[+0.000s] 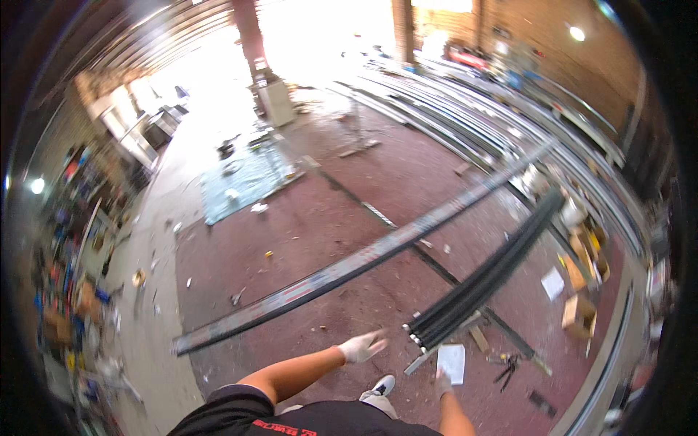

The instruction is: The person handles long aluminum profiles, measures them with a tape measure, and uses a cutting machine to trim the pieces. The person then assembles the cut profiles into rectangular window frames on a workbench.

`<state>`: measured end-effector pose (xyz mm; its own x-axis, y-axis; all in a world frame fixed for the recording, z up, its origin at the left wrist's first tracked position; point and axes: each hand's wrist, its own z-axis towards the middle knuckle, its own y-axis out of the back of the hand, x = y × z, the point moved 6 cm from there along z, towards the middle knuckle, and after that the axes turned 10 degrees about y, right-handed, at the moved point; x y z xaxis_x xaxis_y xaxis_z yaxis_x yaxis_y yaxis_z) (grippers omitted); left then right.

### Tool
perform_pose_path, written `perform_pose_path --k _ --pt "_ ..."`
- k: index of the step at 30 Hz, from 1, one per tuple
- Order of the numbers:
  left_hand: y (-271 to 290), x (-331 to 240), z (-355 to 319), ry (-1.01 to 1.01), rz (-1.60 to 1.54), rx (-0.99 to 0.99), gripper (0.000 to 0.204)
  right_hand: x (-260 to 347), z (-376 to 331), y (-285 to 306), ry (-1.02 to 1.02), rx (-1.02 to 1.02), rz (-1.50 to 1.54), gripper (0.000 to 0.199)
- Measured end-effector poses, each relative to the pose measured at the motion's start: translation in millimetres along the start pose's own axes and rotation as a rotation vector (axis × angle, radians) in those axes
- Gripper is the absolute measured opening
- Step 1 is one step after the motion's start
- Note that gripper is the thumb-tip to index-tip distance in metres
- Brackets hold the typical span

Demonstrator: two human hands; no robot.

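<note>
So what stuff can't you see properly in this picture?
- Left hand: gloved and motion-blurred in the head view, so finger positions and grip are unclear.
- Right hand: small, near the white paper sheet; whether it touches it cannot be told.
- Long metal strip: its markings are too blurred to make out.
- Bundle of black bars: too blurred to count.
- Shelves on the left: smeared by the fisheye rim.

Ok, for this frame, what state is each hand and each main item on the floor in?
Left hand: gloved, fingers spread, holding nothing.
Right hand: gloved, blurred, by the white sheet.
Bundle of black rods: lying on the floor, one end near the hands.
Long metal rail: lying flat.
Cardboard box: open.
</note>
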<state>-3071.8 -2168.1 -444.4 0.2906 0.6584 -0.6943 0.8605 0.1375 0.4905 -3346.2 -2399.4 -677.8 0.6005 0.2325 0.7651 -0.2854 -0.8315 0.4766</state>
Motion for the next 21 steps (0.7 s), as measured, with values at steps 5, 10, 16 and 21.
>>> perform_pose_path --k 5,10,16,21 --pt "-41.6 223.5 -213.2 0.377 -0.202 -0.094 0.062 -24.2 -63.0 -130.0 0.029 0.583 -0.518 0.062" --pt "-158.4 449.5 -491.3 1.192 -0.259 -0.213 0.070 115.3 -74.3 -287.7 0.632 0.879 -0.897 0.052" --pt "-262.9 513.0 -677.6 1.297 -0.643 -0.537 0.057 335.1 -141.3 -466.2 0.681 0.859 -0.733 0.050" --pt "-249.0 520.1 -705.8 1.163 -0.884 -0.754 0.053 458.9 -274.5 -600.9 0.901 1.199 -0.605 0.043"
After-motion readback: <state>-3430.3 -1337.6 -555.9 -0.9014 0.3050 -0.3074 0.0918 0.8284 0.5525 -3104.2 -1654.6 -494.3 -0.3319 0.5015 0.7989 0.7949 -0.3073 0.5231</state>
